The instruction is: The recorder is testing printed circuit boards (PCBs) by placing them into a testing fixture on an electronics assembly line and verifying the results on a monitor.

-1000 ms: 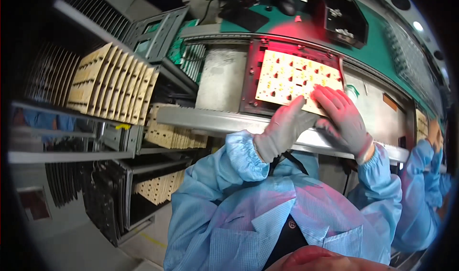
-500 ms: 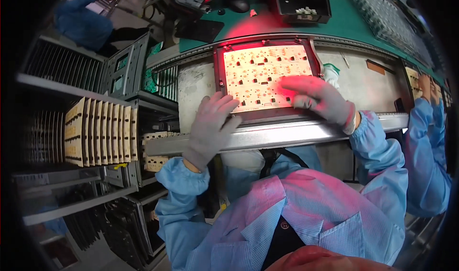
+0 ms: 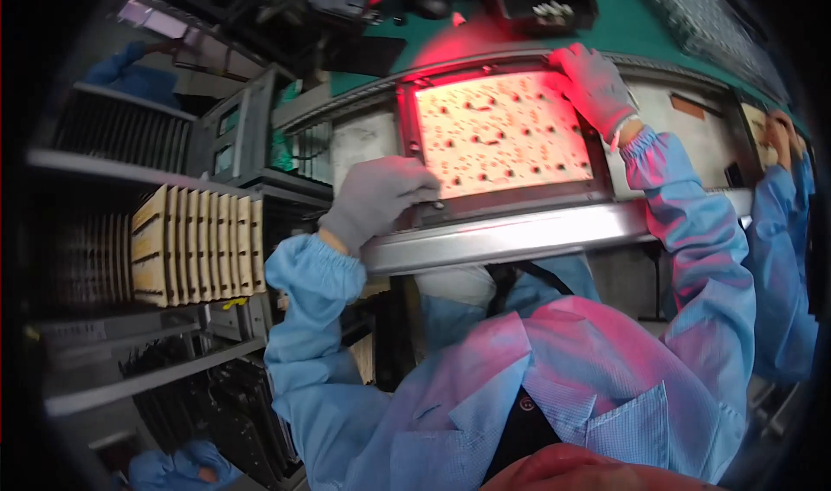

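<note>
A pale circuit board with rows of small black parts lies in a dark rectangular frame, under red light. My left hand, in a grey glove, has its fingers bent together at the frame's near left corner. At the far right corner, my gloved right hand closes its fingers over the frame's edge. Both hands seem to grip the frame; the fingertips are partly hidden. Between the frame and my body runs a metal rail.
To the left, a rack holds several upright pale boards. A black bin with small white parts stands on the green bench top. Clear trays lie at the far right. A co-worker's hands are at the right.
My right hand has moved from over the board's near right part to the frame's far right corner. My left hand's spread fingers have bent in at the near left corner. The view has shifted slightly.
</note>
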